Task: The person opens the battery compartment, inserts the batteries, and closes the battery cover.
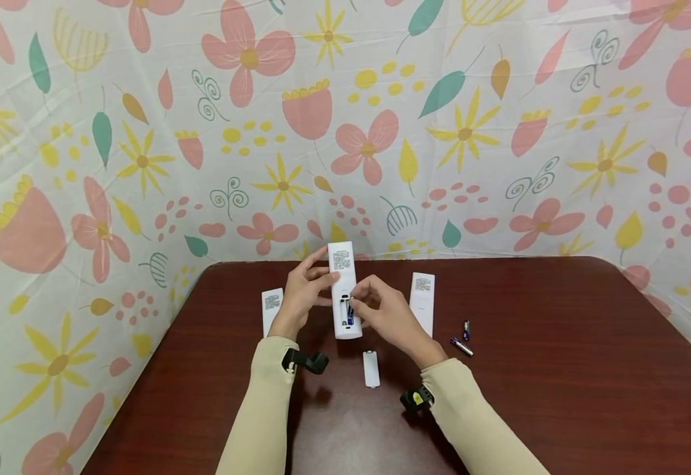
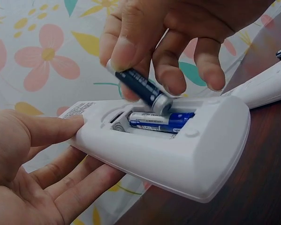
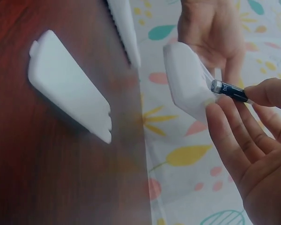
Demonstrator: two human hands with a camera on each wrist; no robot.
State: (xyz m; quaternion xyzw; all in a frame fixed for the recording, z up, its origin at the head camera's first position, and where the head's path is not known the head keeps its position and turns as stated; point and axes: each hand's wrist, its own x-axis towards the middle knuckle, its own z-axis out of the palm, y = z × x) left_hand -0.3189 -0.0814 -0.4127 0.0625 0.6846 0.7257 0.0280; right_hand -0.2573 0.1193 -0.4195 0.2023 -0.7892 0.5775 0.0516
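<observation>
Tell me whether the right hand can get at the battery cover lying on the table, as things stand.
Probably yes, but not freely: the battery cover lies bare on the table just below the right hand, nothing between them. That hand pinches a battery over the remote, so it must let go first.

Remote (image 1: pixel 343 290): white, grey-printed label at top. Batteries: one held (image 2: pixel 139 88) dark navy with silver cap; one seated (image 2: pixel 161 121) blue and white. Cover (image 1: pixel 371 368): white. Surface (image 1: pixel 559 369): dark reddish-brown. Backdrop cloth (image 1: pixel 144 132): white, pink flowers, yellow stars, teal leaves. Sleeves (image 1: pixel 262 409): beige.
</observation>
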